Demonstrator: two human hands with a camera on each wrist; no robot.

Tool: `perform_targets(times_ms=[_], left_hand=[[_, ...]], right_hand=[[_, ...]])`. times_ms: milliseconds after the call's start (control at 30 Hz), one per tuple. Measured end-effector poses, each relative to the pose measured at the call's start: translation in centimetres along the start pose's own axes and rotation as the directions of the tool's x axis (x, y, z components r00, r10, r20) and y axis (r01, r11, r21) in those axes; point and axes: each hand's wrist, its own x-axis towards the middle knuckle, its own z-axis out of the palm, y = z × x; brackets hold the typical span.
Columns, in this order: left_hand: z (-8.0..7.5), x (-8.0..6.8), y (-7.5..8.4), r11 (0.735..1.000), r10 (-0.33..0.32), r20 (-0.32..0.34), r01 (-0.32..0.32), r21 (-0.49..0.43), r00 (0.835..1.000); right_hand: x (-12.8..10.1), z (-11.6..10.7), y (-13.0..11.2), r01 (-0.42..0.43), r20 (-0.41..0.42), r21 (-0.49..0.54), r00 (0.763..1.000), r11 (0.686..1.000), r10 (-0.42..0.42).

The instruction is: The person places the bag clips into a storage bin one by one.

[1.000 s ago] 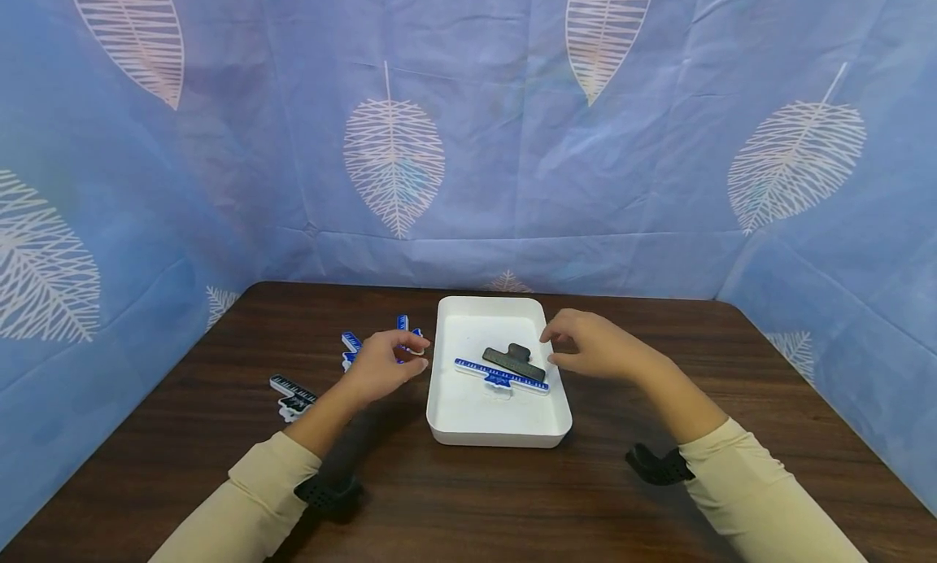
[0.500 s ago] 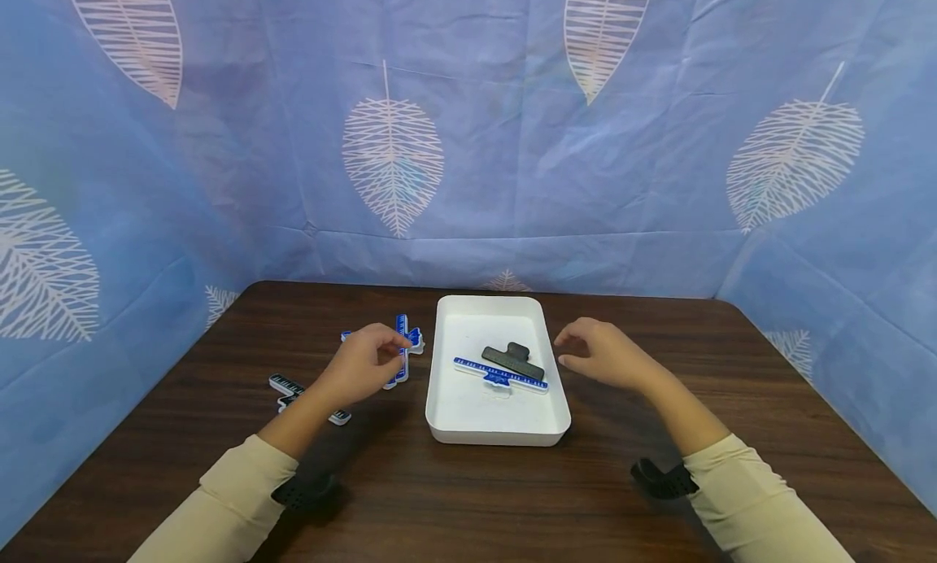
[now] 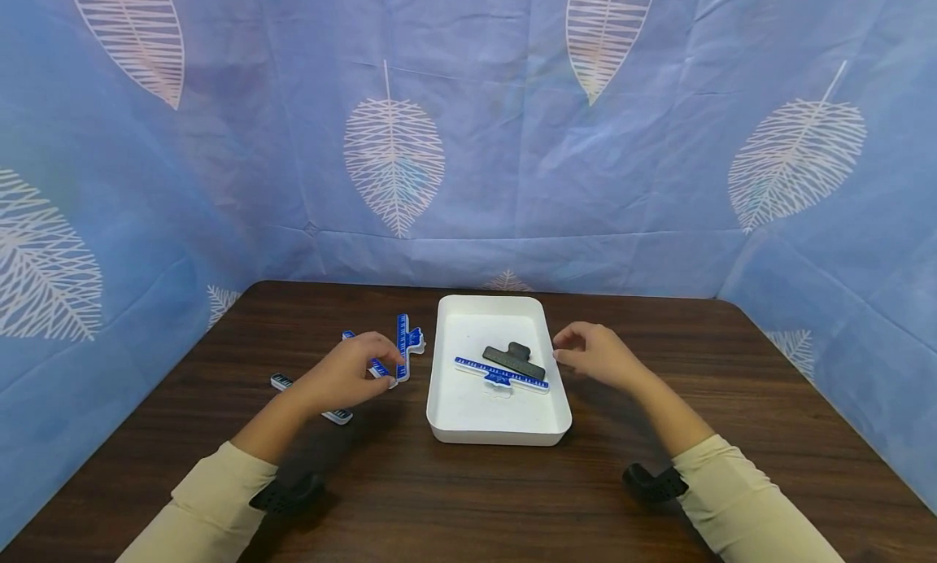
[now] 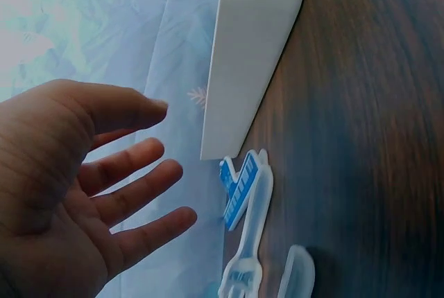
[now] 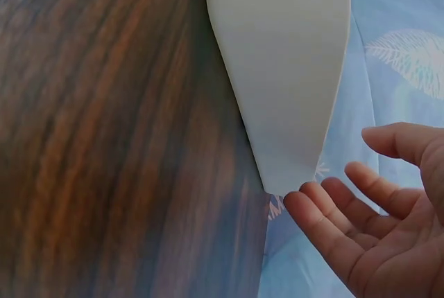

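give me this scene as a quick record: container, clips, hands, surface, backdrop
container: white tray
inside it: dark clip and blue ruler-like clip, close together
clips outside: left of the tray, blue clip nearest the tray, second blue clip and black-and-white clip, the last two partly hidden
left hand: over the outside clips, holding nothing
right hand: by the tray's right side, holding nothing; contact unclear
surface: dark wooden table
backdrop: blue cloth with white leaf prints

The dark brown wood-grain table [image 3: 476, 498] bears a white tray [image 3: 501, 438] and, to its left, a blue clip [image 3: 402, 343], a second blue clip [image 3: 379, 368] and a black-and-white clip [image 3: 338, 417] (these last two show only in part).
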Motion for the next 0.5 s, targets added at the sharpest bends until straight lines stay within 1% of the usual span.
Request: perform_targets(times_ms=[33, 100, 200, 267, 433, 500], left_hand=[[-0.1, -0.1, 0.0, 1.0, 0.001, 0.011, -0.001, -0.003, 1.0], [-0.4, -0.4, -0.1, 1.0, 0.007, 0.025, -0.007, 0.015, 1.0], [-0.8, -0.8, -0.2, 0.998, 0.007, 0.041, -0.009, 0.057, 0.999], [-1.1, -1.1, -0.3, 0.997, -0.002, 0.046, -0.001, 0.073, 0.999], [-1.8, -1.8, -0.5, 0.996, -0.027, 0.068, 0.021, 0.091, 0.997], [-2.1, -2.0, -0.6, 0.993, -0.027, 0.078, 0.018, 0.119, 0.997]], right_hand=[[0.1, 0.1, 0.0, -0.031, 0.002, 0.041, 1.0, 0.999, 0.031], [0.2, 0.1, -0.1, -0.069, 0.009, 0.108, 0.998, 0.992, 0.068], [0.3, 0.2, -0.2, -0.114, 0.025, 0.197, 0.993, 0.974, 0.111], [0.4, 0.2, -0.3, -0.132, 0.047, 0.25, 0.991, 0.959, 0.124], [0.5, 0.4, -0.2, -0.196, 0.106, 0.364, 0.98, 0.91, 0.169], [0.6, 0.5, -0.1, -0.226, 0.131, 0.406, 0.973, 0.885, 0.189]])
